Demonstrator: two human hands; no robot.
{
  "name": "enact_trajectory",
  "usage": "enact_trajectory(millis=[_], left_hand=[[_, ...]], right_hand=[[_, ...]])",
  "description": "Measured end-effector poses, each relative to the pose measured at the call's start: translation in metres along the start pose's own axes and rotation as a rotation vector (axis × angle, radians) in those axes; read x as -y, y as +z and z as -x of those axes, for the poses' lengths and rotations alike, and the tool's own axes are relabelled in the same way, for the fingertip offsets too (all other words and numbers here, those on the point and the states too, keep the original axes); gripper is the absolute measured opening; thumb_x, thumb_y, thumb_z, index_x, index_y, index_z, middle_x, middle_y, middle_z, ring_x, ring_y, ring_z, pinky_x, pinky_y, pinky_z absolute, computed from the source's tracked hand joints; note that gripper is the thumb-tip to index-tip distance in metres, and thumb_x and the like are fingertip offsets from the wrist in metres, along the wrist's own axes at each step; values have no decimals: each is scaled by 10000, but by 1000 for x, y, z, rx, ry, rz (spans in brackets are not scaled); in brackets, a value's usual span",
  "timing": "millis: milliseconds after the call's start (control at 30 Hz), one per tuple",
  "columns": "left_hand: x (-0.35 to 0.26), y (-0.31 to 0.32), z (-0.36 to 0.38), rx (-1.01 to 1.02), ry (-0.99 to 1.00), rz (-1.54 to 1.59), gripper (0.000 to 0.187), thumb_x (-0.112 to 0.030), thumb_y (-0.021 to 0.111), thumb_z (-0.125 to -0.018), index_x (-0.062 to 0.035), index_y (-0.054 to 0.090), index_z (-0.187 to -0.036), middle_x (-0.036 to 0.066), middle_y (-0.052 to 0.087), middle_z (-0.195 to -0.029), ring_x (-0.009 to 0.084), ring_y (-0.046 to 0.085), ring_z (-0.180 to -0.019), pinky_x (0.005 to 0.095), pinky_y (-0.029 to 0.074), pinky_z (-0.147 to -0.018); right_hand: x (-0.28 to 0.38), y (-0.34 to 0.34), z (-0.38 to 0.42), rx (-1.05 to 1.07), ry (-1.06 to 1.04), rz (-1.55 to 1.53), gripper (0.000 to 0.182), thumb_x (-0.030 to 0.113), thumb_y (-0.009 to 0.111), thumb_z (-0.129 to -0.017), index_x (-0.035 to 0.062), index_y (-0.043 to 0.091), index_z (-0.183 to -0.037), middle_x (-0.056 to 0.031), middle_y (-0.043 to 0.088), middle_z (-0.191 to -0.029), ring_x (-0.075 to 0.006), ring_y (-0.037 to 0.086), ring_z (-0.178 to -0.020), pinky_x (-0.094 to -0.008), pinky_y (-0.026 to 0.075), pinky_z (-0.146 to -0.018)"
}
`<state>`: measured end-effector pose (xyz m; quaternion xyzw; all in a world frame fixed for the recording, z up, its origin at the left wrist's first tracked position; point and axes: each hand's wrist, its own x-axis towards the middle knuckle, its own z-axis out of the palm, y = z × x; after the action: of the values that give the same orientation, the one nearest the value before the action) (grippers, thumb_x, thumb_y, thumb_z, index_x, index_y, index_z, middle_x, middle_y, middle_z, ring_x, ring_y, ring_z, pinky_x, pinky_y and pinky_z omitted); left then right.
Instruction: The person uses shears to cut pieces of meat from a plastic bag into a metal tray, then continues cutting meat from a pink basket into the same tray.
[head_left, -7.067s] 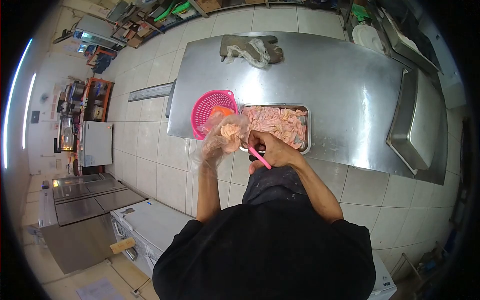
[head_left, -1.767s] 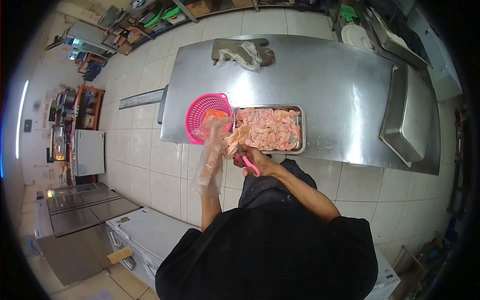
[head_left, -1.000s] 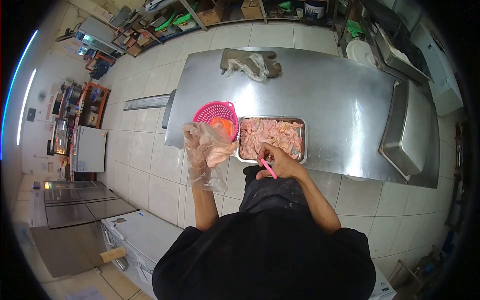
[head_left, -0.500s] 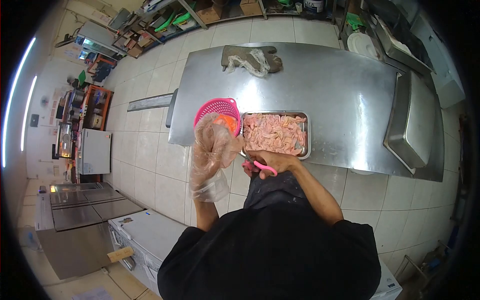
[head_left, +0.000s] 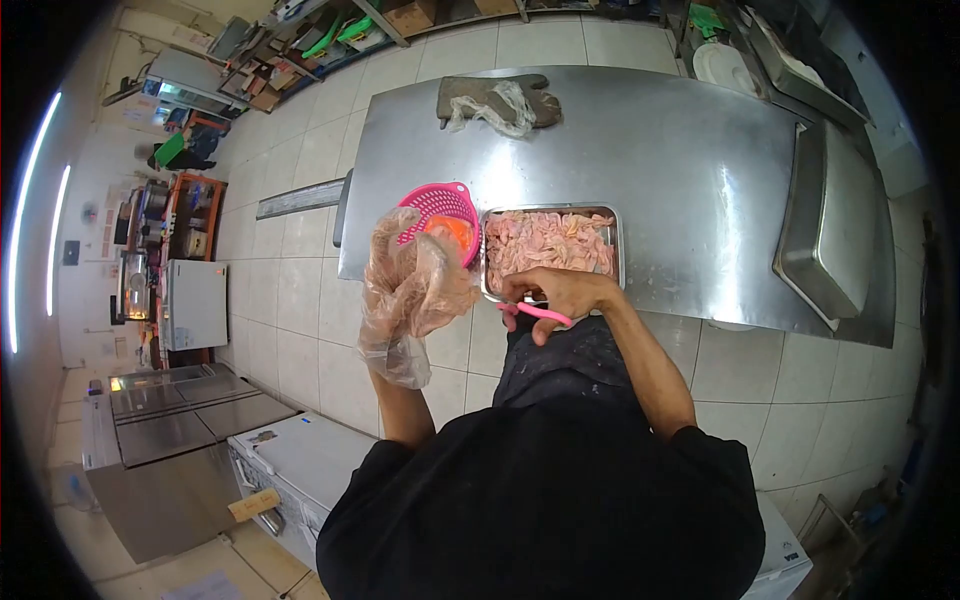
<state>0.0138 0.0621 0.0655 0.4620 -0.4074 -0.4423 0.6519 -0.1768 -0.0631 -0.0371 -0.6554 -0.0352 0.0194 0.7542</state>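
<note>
My right hand (head_left: pixel 562 292) grips scissors (head_left: pixel 540 313) with pink handles at the near edge of a metal tray (head_left: pixel 621 250). Pale pink, wrinkled pieces of raw meat or skin (head_left: pixel 550 243) fill that tray. Loose clear plastic wraps my left hand (head_left: pixel 418 290), which hovers off the table's near edge with its fingers bunched toward the scissors; what they pinch is hidden. Just beyond it, a pink perforated basket (head_left: pixel 462 200) stands left of the tray and contains something orange (head_left: pixel 450 232).
A grey oven mitt (head_left: pixel 490 103) with crumpled clear plastic lies on the far side of the steel table (head_left: pixel 690 180). At the right end rests a large upturned metal pan (head_left: pixel 825 225). A white chest freezer (head_left: pixel 300 445) is behind me on the left. Shelves with boxes line the far wall.
My left hand has drawn left, away from the scissors. My right hand has shifted slightly right with the scissors, their handles now turned more sideways. The camera view has moved a little.
</note>
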Motion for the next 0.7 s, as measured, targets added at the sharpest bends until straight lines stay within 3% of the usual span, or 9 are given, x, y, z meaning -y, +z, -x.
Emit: enact_trajectory(millis=[33,133,233,267,400,500,567,667,700], left_hand=[[1,2,-2,5,-22,17,669,-137,702,-756,-38,343,-1312,73,458,-1242,199,506,-1105,333,427,-929],[-4,14,-10,111,-128,34,613,-53,656,-793,-54,337,-1315,132,561,-1104,170,596,-942,300,472,-860],[-4,21,-19,27,-121,-320,513,-61,642,-823,-41,401,-1275,116,547,-1128,149,589,-938,294,469,-862],[-7,30,-16,-126,-221,-282,446,-80,647,-837,-37,452,-1236,85,553,-1126,133,567,-985,285,473,-852],[32,4,-14,-280,-196,-181,477,-77,662,-826,-60,448,-1251,67,560,-1095,130,565,-978,264,487,-790],[76,-19,-6,-223,-192,114,526,-77,669,-816,-62,421,-1279,80,567,-1069,151,587,-926,269,493,-763],[70,1,4,-139,-349,258,591,-97,698,-788,-41,395,-1293,90,557,-1101,176,585,-971,292,490,-818],[93,-17,10,116,-399,91,669,-147,732,-756,-47,369,-1308,109,517,-1172,210,572,-1030,324,480,-873],[93,-13,9,92,-335,192,665,-160,728,-761,-56,371,-1312,115,521,-1171,217,570,-1037,332,483,-872]], right_hand=[[3,1,-4,18,36,3,657,373,880,-551,66,490,-983,-34,624,-922,-131,539,-859,-302,403,-797],[-4,6,-15,-55,-127,-98,584,337,859,-593,47,504,-955,-24,603,-862,-145,547,-829,-300,414,-781],[-7,12,-23,-137,-204,-184,553,312,868,-594,47,506,-917,0,573,-798,-118,515,-762,-276,412,-710],[-8,11,-24,-181,-160,-135,541,301,872,-590,49,510,-903,4,568,-788,-108,507,-746,-270,411,-690],[-7,15,-25,-399,-77,-126,463,254,887,-574,67,508,-763,33,531,-669,-69,469,-628,-232,396,-584],[-8,16,-24,-529,35,-51,403,167,881,-579,71,512,-709,46,543,-642,-34,471,-582,-206,378,-535],[3,15,-16,-578,46,-48,398,159,881,-578,81,500,-660,51,522,-587,-28,465,-551,-201,354,-503],[6,16,-6,-613,38,-46,399,153,877,-585,93,483,-619,54,502,-542,-18,453,-523,-197,322,-470],[6,15,-2,-622,31,-43,400,151,874,-590,97,479,-612,54,497,-533,-15,449,-517,-196,311,-462]])
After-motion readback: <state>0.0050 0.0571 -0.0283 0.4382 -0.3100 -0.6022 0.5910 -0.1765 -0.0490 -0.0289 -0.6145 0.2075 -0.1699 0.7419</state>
